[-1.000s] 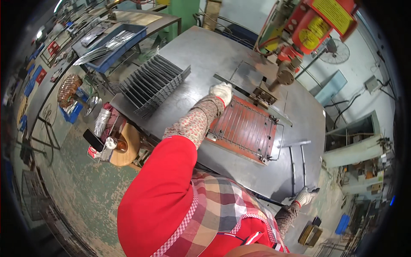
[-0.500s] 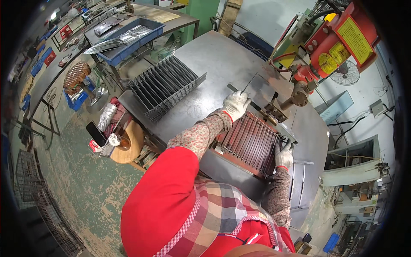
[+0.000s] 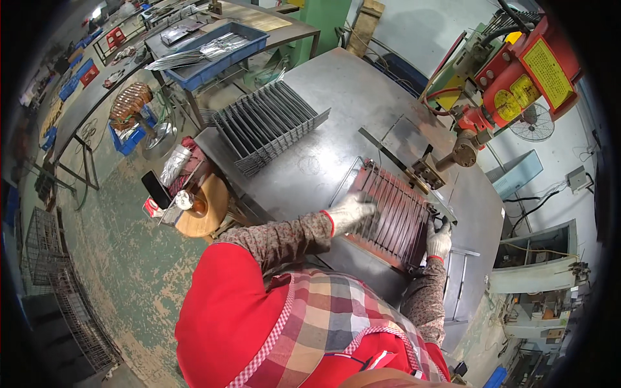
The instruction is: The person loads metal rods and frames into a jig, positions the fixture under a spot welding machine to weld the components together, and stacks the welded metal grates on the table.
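A wire rack of thin parallel metal rods (image 3: 396, 210) lies on a reddish flat jig on the metal table (image 3: 294, 194). My left hand (image 3: 352, 213), in a white glove, is over the rack's near left side, its fingers smeared by motion. At the rack's right end is my gloved right hand (image 3: 438, 240), thumb and fingers closed about its corner; the fingertips are partly hidden. A bent wire loop (image 3: 346, 181) sticks out at the rack's left end. Just beyond the rack stands the metal head (image 3: 427, 173) of a red machine (image 3: 517, 81), with a dark flat bar (image 3: 383, 150) beside it.
A stack of dark wire racks (image 3: 268, 126) stands on the table's far left. Flat metal frames (image 3: 460, 278) lie right of my right hand. A wooden stool (image 3: 207, 213) with a phone (image 3: 155, 189) and a jar is at the left. Behind is a blue tray (image 3: 220, 55) of metal parts.
My left hand has drawn back from the rack's far left corner to its near left side. My right hand remains at the right end. The view has shifted slightly.
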